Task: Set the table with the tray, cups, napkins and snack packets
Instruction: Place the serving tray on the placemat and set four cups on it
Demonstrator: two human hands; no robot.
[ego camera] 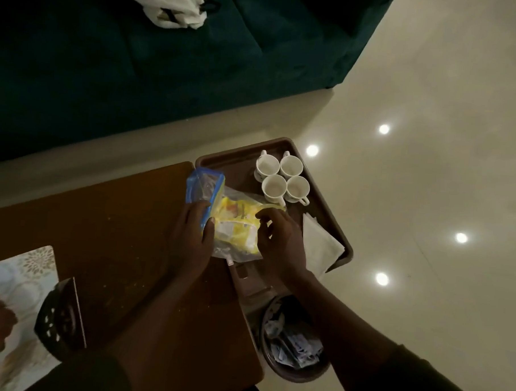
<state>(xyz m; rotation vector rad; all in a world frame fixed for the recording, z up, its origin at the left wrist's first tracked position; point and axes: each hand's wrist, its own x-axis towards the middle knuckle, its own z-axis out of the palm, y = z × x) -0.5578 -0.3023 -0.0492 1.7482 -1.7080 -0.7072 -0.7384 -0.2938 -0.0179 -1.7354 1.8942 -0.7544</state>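
A brown tray (pixel 220 159) rests at the right end of the wooden table (pixel 108 218), overhanging its edge. Several white cups (pixel 282 178) stand grouped at the tray's far end. White napkins (pixel 319 248) lie along the tray's right side. A yellow snack packet (pixel 237 224) lies on the tray with a blue packet (pixel 202 187) at its far left. My left hand (pixel 193 237) grips the packets' left side, fingers over the blue one and thumb on the yellow. My right hand (pixel 278 237) pinches the yellow packet's right edge.
A round bin (pixel 297 342) full of wrappers stands on the floor below the tray. A dark perforated holder (pixel 59 316) and a patterned mat (pixel 16 276) sit at the table's near left. A dark green sofa (pixel 168 58) with a white bag (pixel 170 5) lies beyond.
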